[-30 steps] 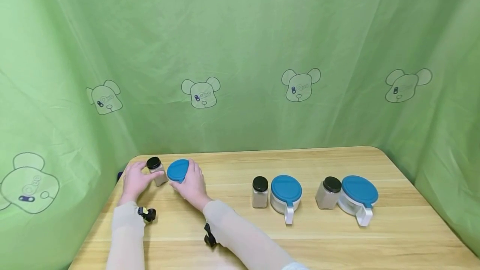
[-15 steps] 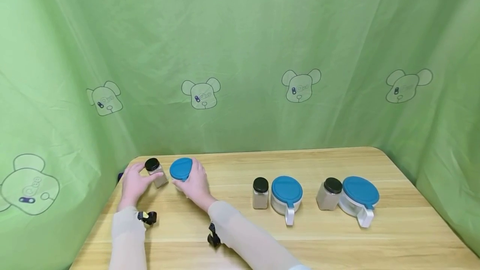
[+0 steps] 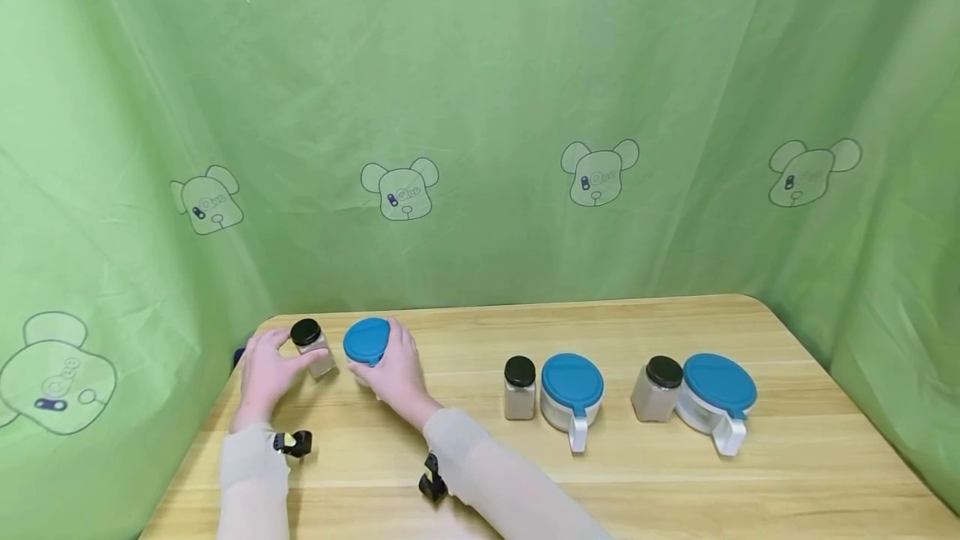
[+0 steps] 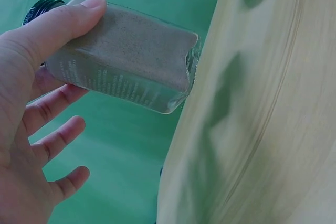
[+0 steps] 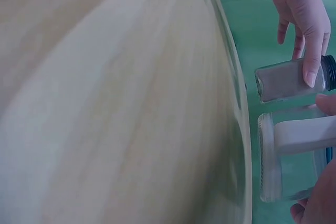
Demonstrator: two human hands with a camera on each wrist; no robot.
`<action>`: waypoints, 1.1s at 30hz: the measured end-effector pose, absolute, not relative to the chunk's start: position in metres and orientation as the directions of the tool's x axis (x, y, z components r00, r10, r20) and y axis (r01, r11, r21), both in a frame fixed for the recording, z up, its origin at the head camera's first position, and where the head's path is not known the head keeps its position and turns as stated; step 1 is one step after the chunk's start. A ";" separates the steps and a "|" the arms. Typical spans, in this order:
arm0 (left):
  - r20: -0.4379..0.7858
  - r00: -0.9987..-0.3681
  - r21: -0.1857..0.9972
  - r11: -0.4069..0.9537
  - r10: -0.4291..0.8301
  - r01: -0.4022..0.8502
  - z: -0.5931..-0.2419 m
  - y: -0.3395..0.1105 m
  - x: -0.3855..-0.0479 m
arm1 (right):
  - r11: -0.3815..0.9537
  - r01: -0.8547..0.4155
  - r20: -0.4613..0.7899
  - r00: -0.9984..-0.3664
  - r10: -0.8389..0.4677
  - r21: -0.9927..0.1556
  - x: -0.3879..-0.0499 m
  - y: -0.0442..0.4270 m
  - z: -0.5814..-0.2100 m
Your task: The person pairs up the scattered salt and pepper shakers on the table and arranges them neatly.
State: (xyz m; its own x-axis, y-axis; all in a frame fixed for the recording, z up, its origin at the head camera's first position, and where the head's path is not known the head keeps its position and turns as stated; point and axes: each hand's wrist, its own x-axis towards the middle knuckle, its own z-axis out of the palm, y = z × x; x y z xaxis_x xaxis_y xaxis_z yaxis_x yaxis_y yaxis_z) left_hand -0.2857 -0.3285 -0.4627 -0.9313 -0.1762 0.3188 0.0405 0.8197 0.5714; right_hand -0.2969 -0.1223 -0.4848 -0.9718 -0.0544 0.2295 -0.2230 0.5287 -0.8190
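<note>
My left hand (image 3: 264,373) pinches a small clear square spice jar (image 4: 131,51) between thumb and fingers at the table's far left. The jar has a black screw lid (image 3: 305,331) and grey-brown powder inside. Beside it on the right, my right hand (image 3: 397,377) grips a clear seasoning jar (image 3: 367,340) with a blue lid. That jar's white handle (image 5: 304,134) shows in the right wrist view, where the glass looks see-through. The two jars stand a small gap apart. Whether either base touches the table cannot be told.
On the wooden table (image 3: 450,473), a black-lidded spice jar (image 3: 520,390) stands next to a blue-lidded seasoning jar (image 3: 572,382) at centre right. A similar pair, a spice jar (image 3: 656,390) and a seasoning jar (image 3: 718,386), stands farther right. A green curtain (image 3: 487,65) surrounds the table.
My right hand has moved a little to the right with the blue-lidded seasoning jar, widening its gap from the spice jar. My left hand has stayed nearly still.
</note>
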 end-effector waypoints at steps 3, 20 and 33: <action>0.328 -0.929 0.571 0.819 -0.171 0.051 -0.460 -0.327 -0.282 | 0.528 -0.221 0.231 -0.972 -0.047 -0.820 -0.295 -0.121 -0.483; 0.372 -0.920 0.552 0.826 -0.122 0.114 -0.458 -0.324 -0.269 | 0.511 -0.194 0.231 -0.973 0.009 -0.837 -0.282 -0.114 -0.477; 0.357 -0.927 0.582 0.803 -0.114 0.126 -0.456 -0.320 -0.263 | 0.500 -0.212 0.266 -0.963 0.038 -0.840 -0.272 -0.110 -0.474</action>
State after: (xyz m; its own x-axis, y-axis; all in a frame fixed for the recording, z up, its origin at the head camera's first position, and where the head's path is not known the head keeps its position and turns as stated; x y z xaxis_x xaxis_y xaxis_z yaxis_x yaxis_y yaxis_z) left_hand -0.2626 -0.3204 -0.4561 -0.9270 -0.1140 0.3573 0.1257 0.8031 0.5824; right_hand -0.2720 -0.1102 -0.4743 -0.9633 0.0381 0.2656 -0.2118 0.4999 -0.8398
